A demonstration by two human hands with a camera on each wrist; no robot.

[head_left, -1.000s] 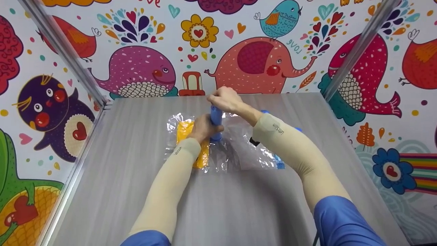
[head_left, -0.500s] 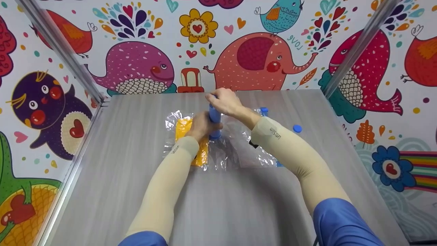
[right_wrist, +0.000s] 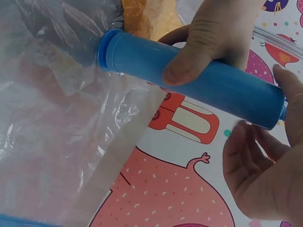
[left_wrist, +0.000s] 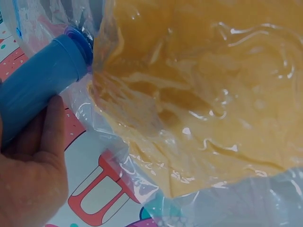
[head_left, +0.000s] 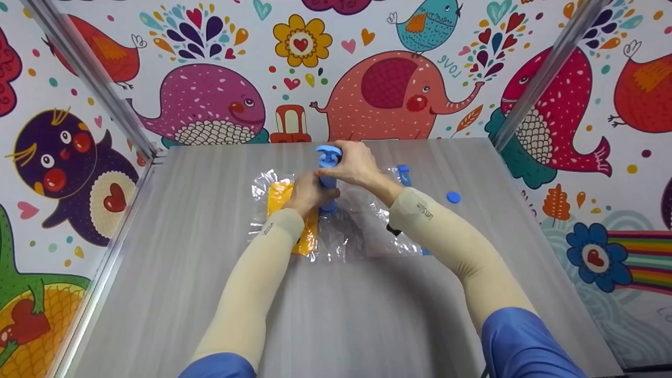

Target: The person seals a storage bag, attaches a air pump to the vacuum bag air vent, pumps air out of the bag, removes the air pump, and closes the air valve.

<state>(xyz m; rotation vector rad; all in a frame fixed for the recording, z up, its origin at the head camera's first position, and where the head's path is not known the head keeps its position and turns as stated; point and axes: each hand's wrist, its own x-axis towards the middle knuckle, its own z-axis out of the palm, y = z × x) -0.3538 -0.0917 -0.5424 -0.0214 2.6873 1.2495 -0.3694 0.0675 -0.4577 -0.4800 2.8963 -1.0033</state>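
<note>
In the head view, a blue hand pump stands upright over clear plastic bags, its curved handle showing on top. My left hand grips the pump's body around its middle. My right hand holds around its upper end, the thumb lying across the front just below the handle. Under and left of the left hand lies a clear bag with a folded orange-yellow item. From the right wrist view, the pump's lower rim meets the plastic, and the right hand's fingers curl loosely about the other end.
To the right of the pump lies another clear bag over something greyish. A round blue cap rests on the grey table, and a small blue piece lies near the bag's far corner. Metal posts and patterned walls enclose the table.
My right hand has slid off the top of the pump to its right side, uncovering the curved handle. The left hand keeps its grip in about the same place.
</note>
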